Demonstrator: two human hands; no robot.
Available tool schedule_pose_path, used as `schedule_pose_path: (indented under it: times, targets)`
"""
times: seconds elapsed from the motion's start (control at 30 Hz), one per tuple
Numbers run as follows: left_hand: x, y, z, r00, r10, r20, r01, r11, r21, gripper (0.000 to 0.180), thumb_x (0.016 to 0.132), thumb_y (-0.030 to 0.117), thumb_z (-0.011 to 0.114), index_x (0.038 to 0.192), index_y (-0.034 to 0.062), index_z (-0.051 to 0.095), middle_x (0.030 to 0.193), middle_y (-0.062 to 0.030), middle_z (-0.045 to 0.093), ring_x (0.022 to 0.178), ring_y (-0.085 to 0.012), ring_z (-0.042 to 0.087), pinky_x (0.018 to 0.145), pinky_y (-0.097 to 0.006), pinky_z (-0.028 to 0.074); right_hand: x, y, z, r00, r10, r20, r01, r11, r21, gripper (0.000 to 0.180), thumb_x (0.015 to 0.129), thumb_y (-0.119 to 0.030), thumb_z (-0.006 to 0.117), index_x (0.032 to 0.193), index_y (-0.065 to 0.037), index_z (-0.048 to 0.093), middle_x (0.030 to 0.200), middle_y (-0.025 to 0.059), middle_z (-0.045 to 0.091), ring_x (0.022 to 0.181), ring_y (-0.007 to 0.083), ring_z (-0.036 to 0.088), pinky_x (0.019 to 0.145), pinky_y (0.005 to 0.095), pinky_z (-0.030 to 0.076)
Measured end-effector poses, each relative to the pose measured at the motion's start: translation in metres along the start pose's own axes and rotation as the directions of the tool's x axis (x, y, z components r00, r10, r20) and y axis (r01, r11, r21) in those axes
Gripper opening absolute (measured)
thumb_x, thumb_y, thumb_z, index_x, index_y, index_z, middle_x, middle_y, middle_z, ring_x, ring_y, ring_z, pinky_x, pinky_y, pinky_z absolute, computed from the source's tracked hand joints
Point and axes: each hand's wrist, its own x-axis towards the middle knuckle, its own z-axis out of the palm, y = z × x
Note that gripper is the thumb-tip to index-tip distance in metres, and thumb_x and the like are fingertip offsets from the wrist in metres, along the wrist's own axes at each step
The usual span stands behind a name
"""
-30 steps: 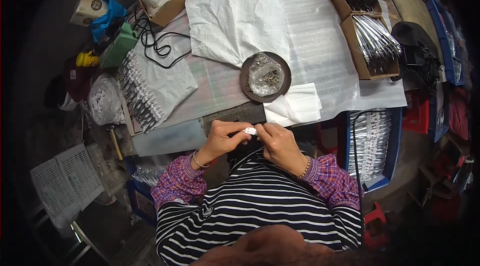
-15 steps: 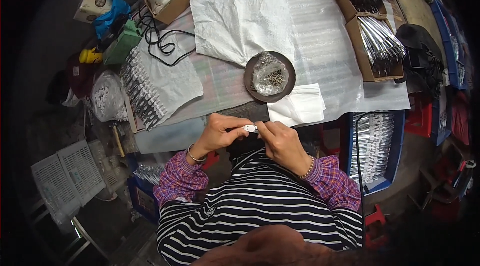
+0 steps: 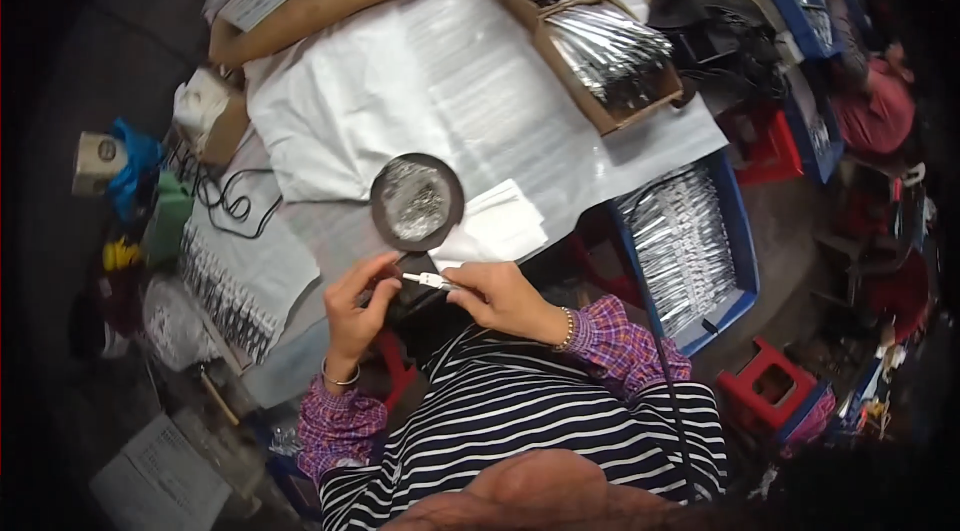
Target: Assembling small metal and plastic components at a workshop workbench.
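Note:
My right hand (image 3: 508, 303) pinches a small white part (image 3: 430, 279) between thumb and fingers, in front of my body at the table's near edge. The part has a narrow end that points toward my left hand, and a greyish length that runs back under my right fingers; its exact kind is unclear. My left hand (image 3: 355, 311) is just left of that narrow end, thumb and forefinger apart, and seems to hold nothing. Just beyond both hands, a dark round dish (image 3: 455, 193) holds a clear plastic bag (image 3: 418, 199) of small metal bits.
White paper sheets (image 3: 500, 221) lie beside the dish. Cardboard boxes (image 3: 610, 118) of slim silver pieces stand at the far right. A blue crate (image 3: 745, 303) holds rows of white-and-silver pieces. Similar pieces (image 3: 225, 291) line the table's left side. A red stool (image 3: 762, 386) stands right; another person (image 3: 875, 111) is beyond.
The whole view has swung toward the right. My left fingers have parted from the white part, which stays in my right hand and now shows more of its length.

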Motion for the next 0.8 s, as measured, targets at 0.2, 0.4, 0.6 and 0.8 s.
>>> schedule_pose_path:
  times: [0.2, 0.4, 0.6, 0.8]
  targets:
    - [0.064, 0.012, 0.026, 0.934, 0.356, 0.033, -0.343, 0.867, 0.362, 0.020, 0.073, -0.003, 0.064, 0.091, 0.0023, 0.064, 0.087, -0.0104, 0.062, 0.079, -0.0282, 0.057, 0.067, -0.034, 0.047, -0.012, -0.001, -0.007, 0.980, 0.198, -0.017, -0.193, 0.970, 0.151, 0.025, 0.078, -0.012, 0.066, 0.098, 0.002, 0.062, 0.076, 0.0194, 0.061, 0.063, 0.0285, 0.060, 0.058, 0.0334, 0.046]
    - [0.075, 0.015, 0.044, 0.931, 0.325, 0.166, -0.357, 0.717, 0.599, 0.022, 0.072, 0.000, 0.063, 0.093, 0.0046, 0.063, 0.088, -0.0079, 0.057, 0.084, -0.0281, 0.053, 0.071, -0.037, 0.047, -0.022, 0.007, -0.008, 0.987, 0.155, -0.038, -0.146, 0.975, 0.168, 0.023, 0.081, -0.014, 0.066, 0.097, 0.002, 0.063, 0.075, 0.0149, 0.062, 0.060, 0.0192, 0.058, 0.057, 0.0289, 0.045]
    - [0.082, 0.009, 0.044, 0.929, 0.328, 0.172, -0.365, 0.734, 0.573, 0.014, 0.072, 0.003, 0.065, 0.085, 0.0048, 0.062, 0.083, -0.0072, 0.056, 0.080, -0.0279, 0.053, 0.068, -0.038, 0.046, -0.022, 0.009, -0.013, 0.984, 0.179, 0.008, -0.179, 0.974, 0.138, 0.023, 0.083, -0.017, 0.065, 0.096, 0.002, 0.063, 0.075, 0.0153, 0.063, 0.062, 0.0202, 0.061, 0.058, 0.0294, 0.047]
    - [0.084, 0.008, 0.044, 0.920, 0.368, 0.138, -0.379, 0.738, 0.559, 0.011, 0.071, 0.002, 0.065, 0.081, 0.0051, 0.060, 0.077, -0.0073, 0.055, 0.076, -0.0278, 0.053, 0.067, -0.038, 0.045, -0.022, 0.007, -0.015, 0.982, 0.189, -0.007, -0.187, 0.974, 0.131, 0.023, 0.082, -0.017, 0.065, 0.096, 0.002, 0.064, 0.075, 0.0154, 0.064, 0.062, 0.0221, 0.062, 0.058, 0.0302, 0.047]
